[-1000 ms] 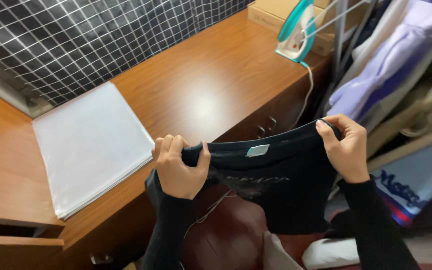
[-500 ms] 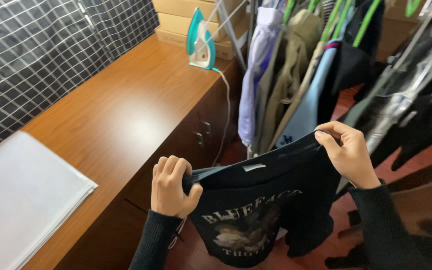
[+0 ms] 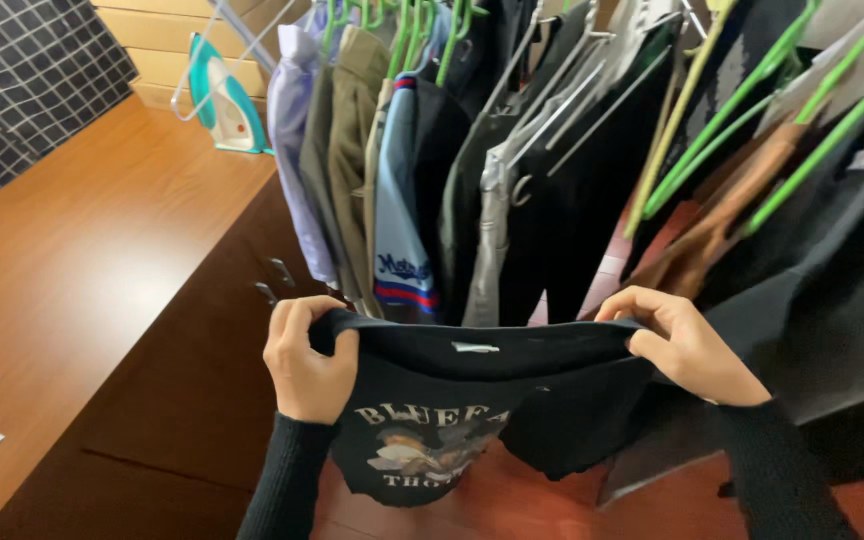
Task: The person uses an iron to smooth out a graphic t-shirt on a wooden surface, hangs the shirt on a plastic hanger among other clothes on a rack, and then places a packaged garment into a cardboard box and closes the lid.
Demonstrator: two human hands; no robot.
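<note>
Clothes rack (image 3: pixel 552 150) behind hand-held black T-shirt (image 3: pixel 452 420)

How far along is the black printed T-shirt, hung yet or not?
Not hung yet. Done: many garments already hang on green hangers. In hand: the left hand and right hand grip the black T-shirt by its top edge, spread before the rack. Left: no hanger is in it.

Counted in view: two hands, left hand (image 3: pixel 307 360) and right hand (image 3: pixel 687 345); one black T-shirt (image 3: pixel 472 400); one steam iron (image 3: pixel 220 100); one wooden counter (image 3: pixel 82 250); at least six green hangers (image 3: pixel 722 110); two drawer handles (image 3: pixel 274 280).
</note>
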